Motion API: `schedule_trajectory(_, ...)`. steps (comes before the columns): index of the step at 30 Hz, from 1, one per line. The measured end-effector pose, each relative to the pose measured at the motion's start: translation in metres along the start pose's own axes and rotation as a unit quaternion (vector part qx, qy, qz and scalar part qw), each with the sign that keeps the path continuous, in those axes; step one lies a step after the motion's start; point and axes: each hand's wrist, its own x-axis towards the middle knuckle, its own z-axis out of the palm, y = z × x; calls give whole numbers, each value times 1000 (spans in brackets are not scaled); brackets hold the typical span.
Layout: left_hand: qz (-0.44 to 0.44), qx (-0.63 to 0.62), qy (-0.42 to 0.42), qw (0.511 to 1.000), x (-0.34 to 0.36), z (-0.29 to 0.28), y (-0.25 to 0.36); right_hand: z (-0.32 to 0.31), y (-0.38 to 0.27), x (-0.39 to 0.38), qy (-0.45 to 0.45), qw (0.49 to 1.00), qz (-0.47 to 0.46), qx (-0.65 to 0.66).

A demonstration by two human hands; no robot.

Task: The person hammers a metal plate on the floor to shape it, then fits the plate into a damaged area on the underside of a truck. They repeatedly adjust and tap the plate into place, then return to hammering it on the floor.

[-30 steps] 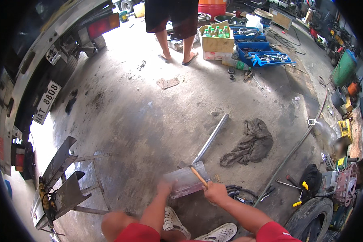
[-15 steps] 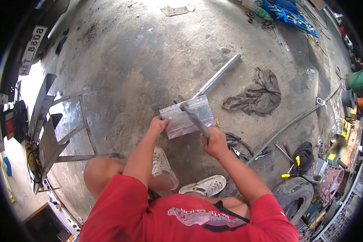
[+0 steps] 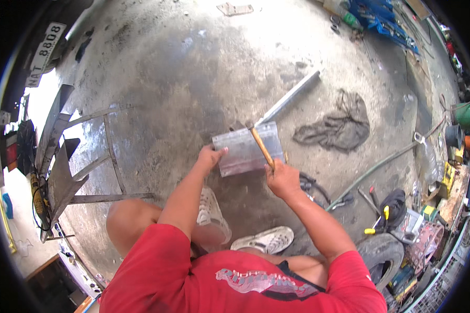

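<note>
A bent silver sheet-metal plate (image 3: 240,155) is in front of me, its far edge against a long metal bar (image 3: 291,96) that slants away to the far right. My left hand (image 3: 211,157) grips the plate's left edge, thumb on top. In my right hand (image 3: 283,180) is a hammer (image 3: 262,146), its fingers wrapped round the wooden handle. The dark hammer head is at the plate's far edge, near the end of the bar; whether it touches the metal, I cannot tell.
A dark crumpled cloth (image 3: 339,125) lies right of the plate. Welded metal framing (image 3: 107,151) stands at left. Beyond my right arm are a green hose (image 3: 373,169), black cables, a tyre (image 3: 384,255) and assorted tools. A blue tool tray (image 3: 389,23) sits far right.
The hammer head has shifted right, from above the plate to its far edge. My left hand keeps its hold on the plate. The whole view has shifted slightly.
</note>
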Motion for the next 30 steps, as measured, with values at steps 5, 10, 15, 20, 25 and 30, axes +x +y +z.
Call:
schedule_trajectory(5,6,-87,-31,996,1,3,-4,9,12,-19,-85,995,36,-49)
schedule_trajectory(10,6,27,6,1000,5,4,0,5,-7,-12,-3,1000,-3,13)
schedule_trajectory(15,29,38,-4,999,-1,12,16,29,20,-10,-96,992,70,-49)
schedule_trajectory(20,39,-2,-27,999,4,7,-3,2,-19,-7,40,996,-58,50)
schedule_trajectory(25,53,72,-3,996,-10,14,15,25,15,-14,-41,997,60,-26)
schedule_trajectory(30,39,95,-6,995,12,16,-11,0,-4,-10,64,994,-82,41)
